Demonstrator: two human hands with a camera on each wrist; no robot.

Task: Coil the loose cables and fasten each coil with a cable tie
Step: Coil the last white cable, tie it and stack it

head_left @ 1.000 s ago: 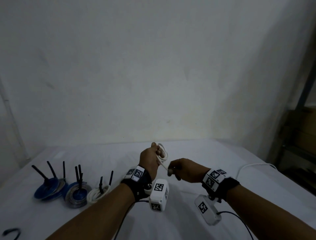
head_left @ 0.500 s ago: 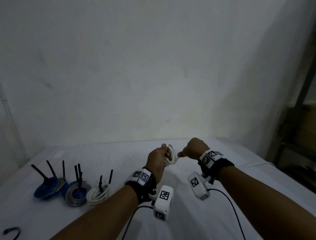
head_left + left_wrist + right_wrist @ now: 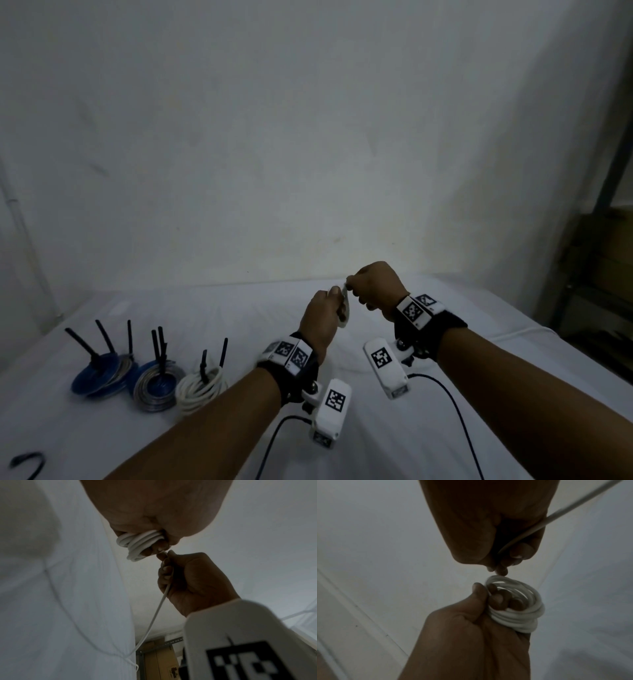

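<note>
My left hand is held above the white table and grips a small coil of white cable, with its fingers curled through the loops. Just beyond and above it, my right hand pinches the loose strand of the same cable close to the coil. The strand runs back through the right fist and down to the table. The two hands almost touch at the coil's top.
Three tied coils lie at the left with black cable ties sticking up: a blue one, a blue and grey one and a white one. A loose black tie lies front left. Shelving with boxes stands right.
My right hand has swung from low in front of the coil up and over to its far side, carrying the strand around. My left hand has shifted slightly right with the coil.
</note>
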